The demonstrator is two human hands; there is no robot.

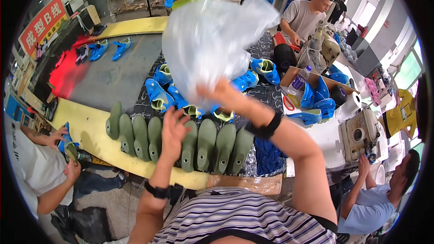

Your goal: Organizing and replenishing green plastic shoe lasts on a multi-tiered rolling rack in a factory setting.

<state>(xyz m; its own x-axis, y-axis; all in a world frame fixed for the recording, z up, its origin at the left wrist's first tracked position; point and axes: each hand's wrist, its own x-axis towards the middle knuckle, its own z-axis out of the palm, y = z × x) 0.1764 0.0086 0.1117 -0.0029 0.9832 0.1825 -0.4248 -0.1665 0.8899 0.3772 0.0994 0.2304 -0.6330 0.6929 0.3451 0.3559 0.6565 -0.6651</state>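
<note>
My right hand [222, 96], blurred by motion, grips the lower edge of a clear plastic bag [208, 40] that billows up over the table. My left hand [174, 131] is raised with its fingers apart and holds nothing. It hovers over a row of green shoe lasts [207, 140] lying side by side along the near edge. Behind the lasts sit several blue shoe uppers with yellow-green linings [158, 97], partly covered by the bag. Another blue upper [266, 70] lies to the bag's right.
A conveyor belt [131, 72] on the left carries more blue shoes [121, 49]. Blue cloth [269, 156] lies right of the lasts. Further right are red-handled scissors [288, 103], a box with a purple bottle [300, 79], white thread [350, 104] and a sewing machine [361, 133]. Co-workers surround the table.
</note>
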